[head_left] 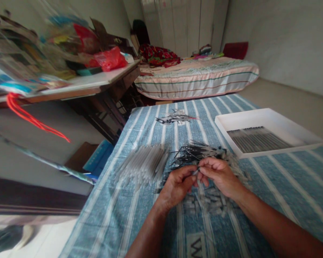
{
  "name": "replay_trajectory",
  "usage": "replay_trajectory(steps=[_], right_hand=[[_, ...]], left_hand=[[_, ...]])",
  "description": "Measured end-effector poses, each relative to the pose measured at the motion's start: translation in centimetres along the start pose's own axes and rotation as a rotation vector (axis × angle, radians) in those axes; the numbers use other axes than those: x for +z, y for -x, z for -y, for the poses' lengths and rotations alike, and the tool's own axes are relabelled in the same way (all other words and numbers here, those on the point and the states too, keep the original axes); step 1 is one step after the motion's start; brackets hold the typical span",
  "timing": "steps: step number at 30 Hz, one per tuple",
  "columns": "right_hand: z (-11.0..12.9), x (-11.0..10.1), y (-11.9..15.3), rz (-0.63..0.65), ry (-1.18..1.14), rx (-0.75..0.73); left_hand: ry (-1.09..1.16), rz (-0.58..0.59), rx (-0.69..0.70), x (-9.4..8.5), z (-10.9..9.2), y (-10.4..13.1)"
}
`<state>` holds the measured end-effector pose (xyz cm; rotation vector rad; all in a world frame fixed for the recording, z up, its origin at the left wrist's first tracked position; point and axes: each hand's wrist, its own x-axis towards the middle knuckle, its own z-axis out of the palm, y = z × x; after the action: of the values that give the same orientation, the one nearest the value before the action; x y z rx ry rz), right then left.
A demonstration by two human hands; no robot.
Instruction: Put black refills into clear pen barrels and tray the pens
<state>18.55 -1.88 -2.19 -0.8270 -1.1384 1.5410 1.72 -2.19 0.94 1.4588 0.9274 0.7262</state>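
My left hand is closed in a pinch around a small translucent pen piece. Against its dark end, the fingertips of my right hand are pinched too; the fingers cover most of the piece. Just beyond the hands lies a heap of thin black sticks like pen refills. On the left is a stack of whitish translucent tubes like pen barrels. Small clear pieces like pen caps are scattered below the hands, and more pale pieces spread to the right.
A white open box at the right holds a row of grey pens with dark ends. A small loose pile lies at the far end of the striped cloth. A cluttered side table stands left, a bed beyond.
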Motion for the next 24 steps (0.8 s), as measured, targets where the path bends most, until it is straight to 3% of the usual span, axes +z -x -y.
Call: replay_trajectory(steps=[11, 17, 24], right_hand=[[2.0, -1.6, -0.4, 0.134, 0.659, -0.117], [1.9, -1.6, -0.4, 0.173, 0.616, 0.024], [2.1, -1.6, -0.3, 0.267, 0.657, 0.057]], left_hand=[[-0.151, 0.116, -0.092, -0.6, -1.1, -0.1], [-0.213, 0.155, -0.134, -0.6, -1.6, 0.0], [-0.232, 0.176, -0.159, -0.8, -1.1, 0.0]])
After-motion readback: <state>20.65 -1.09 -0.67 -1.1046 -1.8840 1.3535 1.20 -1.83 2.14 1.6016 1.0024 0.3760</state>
